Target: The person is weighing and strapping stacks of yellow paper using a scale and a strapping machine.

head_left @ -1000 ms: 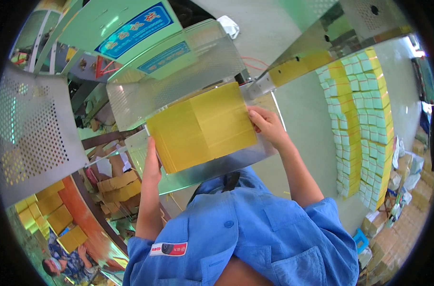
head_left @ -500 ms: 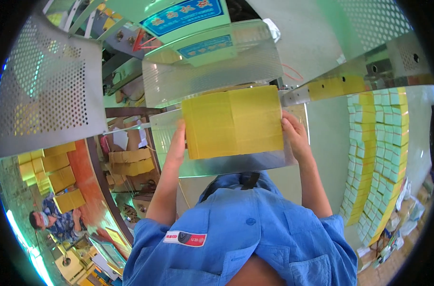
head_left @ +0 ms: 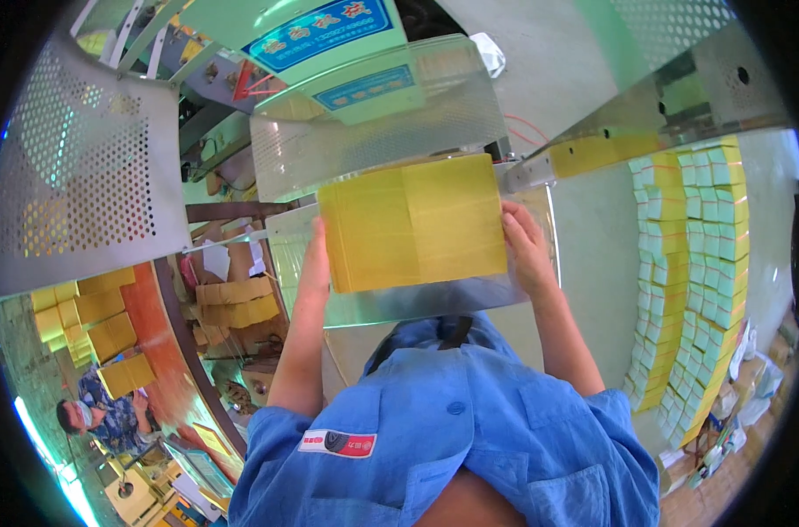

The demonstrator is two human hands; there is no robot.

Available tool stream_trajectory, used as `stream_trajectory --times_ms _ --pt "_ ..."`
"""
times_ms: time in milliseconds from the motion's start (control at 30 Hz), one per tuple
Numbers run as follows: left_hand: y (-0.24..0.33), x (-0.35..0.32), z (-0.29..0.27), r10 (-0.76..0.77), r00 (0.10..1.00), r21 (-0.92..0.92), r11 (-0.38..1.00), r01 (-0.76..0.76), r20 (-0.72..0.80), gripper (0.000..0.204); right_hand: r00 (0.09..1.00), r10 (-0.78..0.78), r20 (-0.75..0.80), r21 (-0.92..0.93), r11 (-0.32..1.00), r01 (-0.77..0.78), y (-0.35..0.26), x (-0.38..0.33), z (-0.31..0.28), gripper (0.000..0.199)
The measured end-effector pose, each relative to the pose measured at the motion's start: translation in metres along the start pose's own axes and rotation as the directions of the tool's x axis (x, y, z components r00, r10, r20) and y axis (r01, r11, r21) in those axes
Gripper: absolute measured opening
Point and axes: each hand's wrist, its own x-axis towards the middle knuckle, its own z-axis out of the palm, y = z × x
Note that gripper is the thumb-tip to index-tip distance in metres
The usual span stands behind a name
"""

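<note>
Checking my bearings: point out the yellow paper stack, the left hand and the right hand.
yellow paper stack (head_left: 414,224), head view, middle of its top face.
left hand (head_left: 314,263), head view, back of hand.
right hand (head_left: 527,248), head view, back of hand.

Single head-worn fisheye view, looking steeply down the person's chest, close on both hands at a yellow paper stack (head_left: 414,223); edges bend toward rim; floor stacks far right.

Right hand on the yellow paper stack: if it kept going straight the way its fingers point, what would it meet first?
The right hand points up the picture along the edge of the yellow paper stack. First in that line seems to be the shiny metal rail just beyond its fingertips, though depth is unclear.
</note>
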Motion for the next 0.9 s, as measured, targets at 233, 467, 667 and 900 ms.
stream_trajectory --times_ms 233,467,667,900 --pt "0.009 -0.014 -0.006 -0.066 0.997 -0.237 0.969 0.070 0.026 0.060 0.999 -0.053 0.003 0.077 0.996 0.053 0.000 0.001 0.005 0.038" --pt "-0.011 0.000 -0.005 0.165 0.986 -0.045 0.985 -0.166 -0.014 0.047 0.996 -0.089 -0.017 -0.052 0.995 0.088 0.010 0.008 0.008 0.036" --pt "-0.032 -0.005 0.000 0.129 0.988 -0.546 0.836 -0.061 0.086 0.051 0.989 -0.140 -0.047 0.111 0.983 0.145 0.015 0.002 0.024 0.043" --pt "-0.029 -0.008 0.023 0.115 0.993 -0.635 0.767 -0.086 0.004 0.053 0.989 -0.143 -0.027 0.254 0.956 0.145 0.001 -0.004 0.071 0.061"
